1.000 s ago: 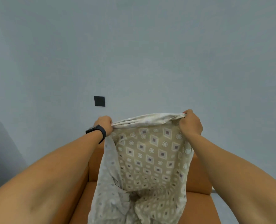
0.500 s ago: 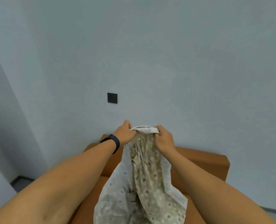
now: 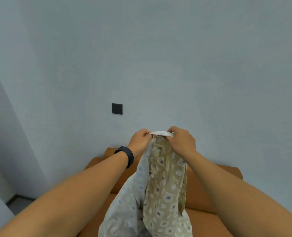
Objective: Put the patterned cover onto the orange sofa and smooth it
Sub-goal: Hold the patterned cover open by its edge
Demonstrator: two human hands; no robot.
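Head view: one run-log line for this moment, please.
stage: cover not yet laid | left hand: grip on top edge of beige diamond-patterned fabric cover | right hand: grip on same edge | cover: bunched, hanging over orange sofa

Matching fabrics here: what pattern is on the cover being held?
Beige cover with white-edged diamonds and small circles, paler on its reverse; head view.

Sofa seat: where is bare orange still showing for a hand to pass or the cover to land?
Bare orange sofa shows right of the hanging patterned cover: backrest and a seat strip, bordered by the right forearm. Left of the cover only slivers show behind the left forearm. The middle is crowded: left hand and right hand grip the bunched top edge.
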